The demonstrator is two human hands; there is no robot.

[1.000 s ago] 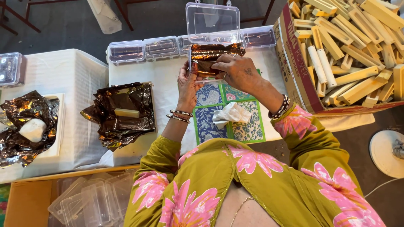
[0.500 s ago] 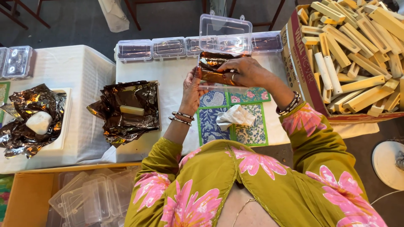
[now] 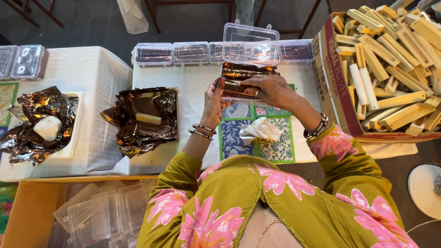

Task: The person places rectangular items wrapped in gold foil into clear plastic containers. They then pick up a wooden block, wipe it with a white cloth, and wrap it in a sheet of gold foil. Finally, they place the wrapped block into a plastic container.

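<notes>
- White-covered table is carrying closed clear boxes along its far edge
- left hand and right hand are both gripping a foil-wrapped bar; it is sitting over the open clear box
- loose brown foil sheets are lying to the left

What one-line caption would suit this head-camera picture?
Both hands, left hand and right hand, hold a foil-wrapped bar over an open clear plastic box on a white-covered table.

White-clothed bench, second white bench to the left, dark grey floor beyond, red-brown chair legs at top, even overhead light
</notes>
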